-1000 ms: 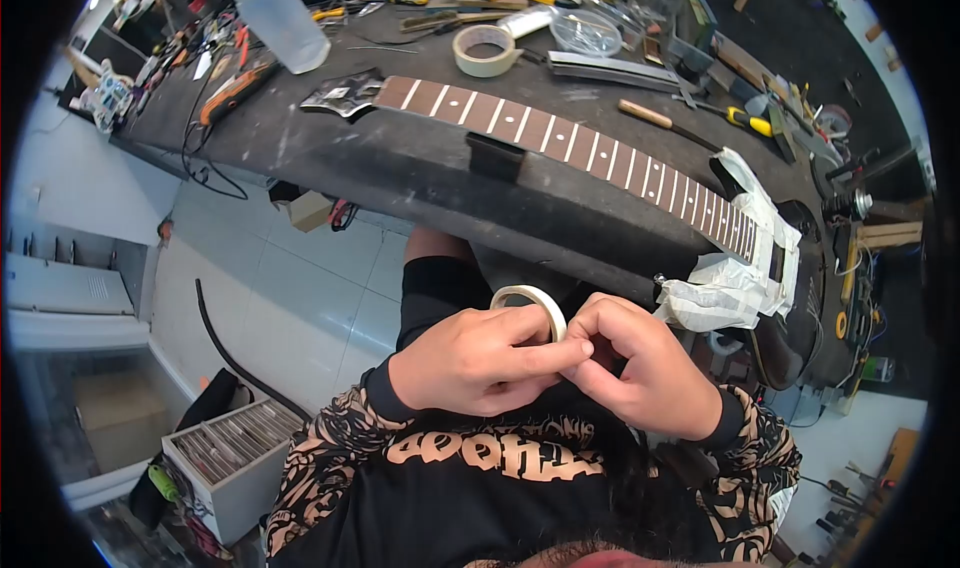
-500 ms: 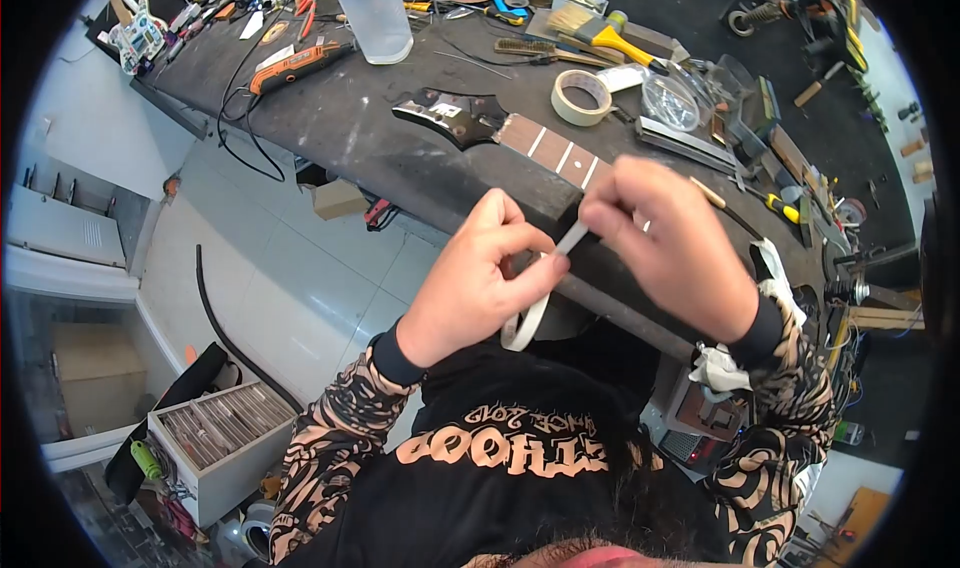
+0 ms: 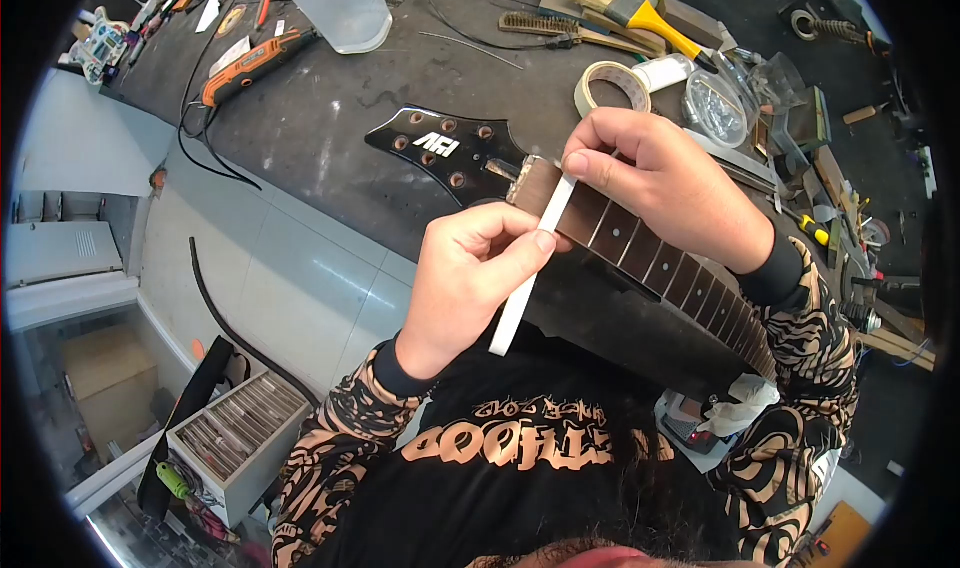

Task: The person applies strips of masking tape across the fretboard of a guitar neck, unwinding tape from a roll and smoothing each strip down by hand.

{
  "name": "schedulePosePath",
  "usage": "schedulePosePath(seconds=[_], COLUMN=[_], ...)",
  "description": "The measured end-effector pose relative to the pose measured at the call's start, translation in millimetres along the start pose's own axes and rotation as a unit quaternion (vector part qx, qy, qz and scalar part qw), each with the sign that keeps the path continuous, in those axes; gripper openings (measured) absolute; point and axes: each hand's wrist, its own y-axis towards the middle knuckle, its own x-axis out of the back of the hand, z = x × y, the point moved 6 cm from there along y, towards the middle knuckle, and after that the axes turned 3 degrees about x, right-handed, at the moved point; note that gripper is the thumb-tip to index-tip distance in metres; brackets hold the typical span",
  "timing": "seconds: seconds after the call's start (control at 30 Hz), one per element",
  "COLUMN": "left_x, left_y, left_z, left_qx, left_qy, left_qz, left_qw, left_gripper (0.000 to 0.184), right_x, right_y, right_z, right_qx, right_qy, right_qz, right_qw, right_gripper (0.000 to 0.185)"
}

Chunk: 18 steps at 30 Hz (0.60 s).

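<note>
My left hand [image 3: 480, 273] pinches a narrow white tape [image 3: 518, 313] just below the near edge of the guitar fretboard [image 3: 640, 253]. My right hand [image 3: 665, 183] pinches the tape's upper end over the fretboard. Between my hands the tape is stretched across the board close to its nut end. To the left lies the black headstock [image 3: 440, 148], with white letters and several round holes. The fretboard runs down to the right, partly under my right hand and sleeve.
A wide tape roll [image 3: 612, 88], a yellow-handled brush [image 3: 640, 13] and a clear plastic container [image 3: 335, 8] stand or lie beyond the guitar. An orange rotary tool [image 3: 255, 65] with a cable is at the left. A box of sleeves [image 3: 240, 428] sits on the floor.
Both hands have moved up from near my body to the fretboard. The tape, earlier a roll at my left hand, is now stretched across the board. The view has shifted toward the headstock.
</note>
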Motion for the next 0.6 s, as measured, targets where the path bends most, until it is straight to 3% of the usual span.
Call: schedulePosePath(seconds=[0.6], left_x=[1.7], left_y=[2.8], left_z=[-5.4], left_qx=[0.029], left_qy=[0.003], left_qz=[-0.033], left_qw=[0.999], left_gripper=[0.013], right_x=[0.6], right_y=[9.8], right_z=[-25.1], right_qx=[-0.080], right_qy=[0.059], right_qz=[0.027], right_qw=[0.995], right_gripper=[0.031])
